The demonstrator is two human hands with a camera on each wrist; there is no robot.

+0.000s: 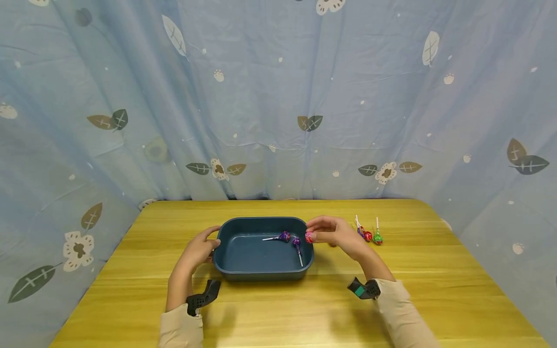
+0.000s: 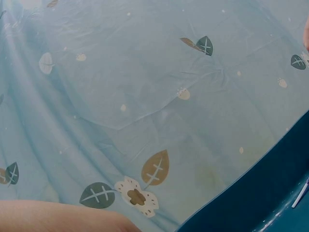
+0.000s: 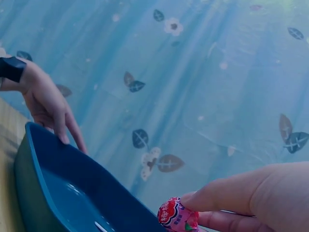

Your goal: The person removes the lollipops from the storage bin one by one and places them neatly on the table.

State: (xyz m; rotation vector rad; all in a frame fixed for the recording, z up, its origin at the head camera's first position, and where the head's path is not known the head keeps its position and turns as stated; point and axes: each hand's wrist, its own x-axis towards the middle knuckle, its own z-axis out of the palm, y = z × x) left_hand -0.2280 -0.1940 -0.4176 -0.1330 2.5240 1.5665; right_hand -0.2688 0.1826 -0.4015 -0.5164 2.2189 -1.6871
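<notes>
A dark blue rectangular bin [image 1: 263, 276] stands on the table. My left hand [image 1: 197, 251] holds its left end, thumb at the rim and fingers along the outer wall. Over the right rim, my right hand [image 1: 337, 234] pinches a pink-and-red wrapped lollipop [image 3: 176, 214] by thumb and fingers; its stick is mostly hidden by the hand. Inside the bin lie two purple lollipops, one [image 1: 284, 236] with its stick pointing left and one [image 1: 297, 242] with its stick toward the front.
Right of the bin, a purple lollipop [image 1: 360, 232], a red one [image 1: 367, 236] and a green one [image 1: 377, 239] lie on the wooden table [image 1: 270, 314]. Another wrapped sweet [image 1: 332, 244] shows partly beneath my right hand. A blue patterned curtain [image 1: 270, 96] hangs behind the table.
</notes>
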